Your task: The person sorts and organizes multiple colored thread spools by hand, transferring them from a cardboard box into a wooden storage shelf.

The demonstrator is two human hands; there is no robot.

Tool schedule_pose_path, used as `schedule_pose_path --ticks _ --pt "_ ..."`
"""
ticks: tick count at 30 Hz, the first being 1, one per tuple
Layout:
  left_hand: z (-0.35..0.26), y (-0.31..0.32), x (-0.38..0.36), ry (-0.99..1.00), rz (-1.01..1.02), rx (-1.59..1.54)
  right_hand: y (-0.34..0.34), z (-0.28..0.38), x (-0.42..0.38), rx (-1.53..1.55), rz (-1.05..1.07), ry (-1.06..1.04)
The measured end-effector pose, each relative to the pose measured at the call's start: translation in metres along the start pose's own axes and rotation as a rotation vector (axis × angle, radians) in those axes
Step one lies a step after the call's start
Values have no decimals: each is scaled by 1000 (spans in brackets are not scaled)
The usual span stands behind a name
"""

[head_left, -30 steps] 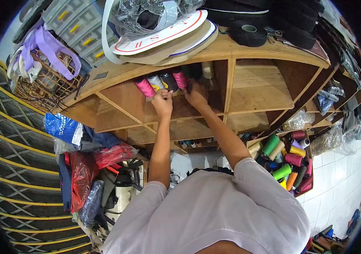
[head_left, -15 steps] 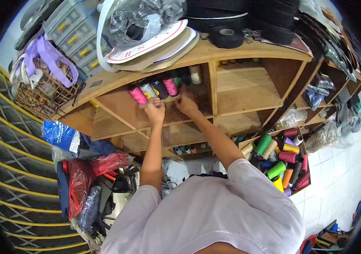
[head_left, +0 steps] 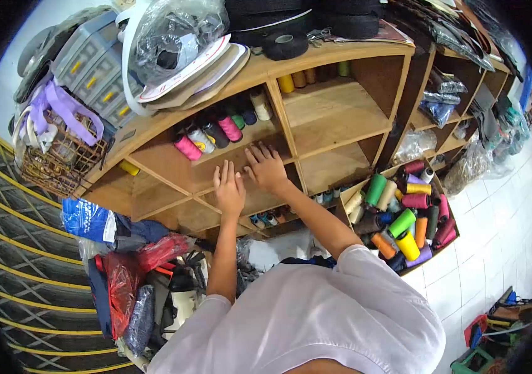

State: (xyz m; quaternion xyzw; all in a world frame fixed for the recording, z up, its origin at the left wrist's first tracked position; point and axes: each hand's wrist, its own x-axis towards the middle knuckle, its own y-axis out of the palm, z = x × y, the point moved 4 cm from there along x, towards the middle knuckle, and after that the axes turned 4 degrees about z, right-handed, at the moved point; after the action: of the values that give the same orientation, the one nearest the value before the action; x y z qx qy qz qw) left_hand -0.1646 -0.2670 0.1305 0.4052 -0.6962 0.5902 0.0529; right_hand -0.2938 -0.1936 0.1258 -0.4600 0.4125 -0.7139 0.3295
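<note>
My left hand (head_left: 229, 190) is open, fingers stretched, at the front of a cubby in the wooden shelf (head_left: 165, 176). Beside it on the right, my right hand (head_left: 267, 168) lies with fingers spread on the cubby's floor. Neither hand holds anything. Behind them stands a row of thread spools: a pink spool (head_left: 187, 148), a white spool (head_left: 200, 139), a black spool (head_left: 215, 133), a second pink spool (head_left: 230, 129), a green spool (head_left: 238, 120) and a cream spool (head_left: 261, 105).
A box (head_left: 455, 240) full of coloured spools stands at the right. Yellow and brown spools (head_left: 298, 79) sit in the neighbouring cubby. Plastic drawers (head_left: 94, 71) and a black roll (head_left: 285, 45) are on the shelf top. Wrapped bags (head_left: 122, 283) lie at lower left.
Both hands have drawn back from the spools toward the cubby's front, and their fingers have opened out. The view has shifted, so the shelf appears further left and more spools show.
</note>
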Motion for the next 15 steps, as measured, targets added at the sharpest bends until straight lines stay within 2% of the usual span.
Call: schedule_pose_path --ticks 3,6,7,8,9,10,11,12,13,14,15 --pt "-7 -3 -13 89 82 193 -9 5 -25 -33 -40 -35" --pt "-16 -11 -39 83 53 178 -24 14 -72 -130 3 -55" --pt "-16 -8 -52 96 53 159 -28 15 -95 -18 35 -11" --pt "-9 0 -71 69 99 6 -30 16 -122 94 67 35" --pt "-1 8 -97 38 153 -143 1 9 -153 317 139 110" --pt "6 21 -128 -114 291 -361 31 -2 -188 535 207 184" --pt "9 35 -165 -272 431 -581 27 -4 -227 607 269 157" --pt "15 48 -207 -449 701 -705 55 -14 -282 607 248 138" --pt "22 61 -252 -415 803 -618 56 -14 -328 570 375 255" --pt "22 62 -300 -500 919 -581 49 -13 -375 668 404 375" --pt "48 101 -369 -675 1185 -605 35 -13 -420 682 334 421"
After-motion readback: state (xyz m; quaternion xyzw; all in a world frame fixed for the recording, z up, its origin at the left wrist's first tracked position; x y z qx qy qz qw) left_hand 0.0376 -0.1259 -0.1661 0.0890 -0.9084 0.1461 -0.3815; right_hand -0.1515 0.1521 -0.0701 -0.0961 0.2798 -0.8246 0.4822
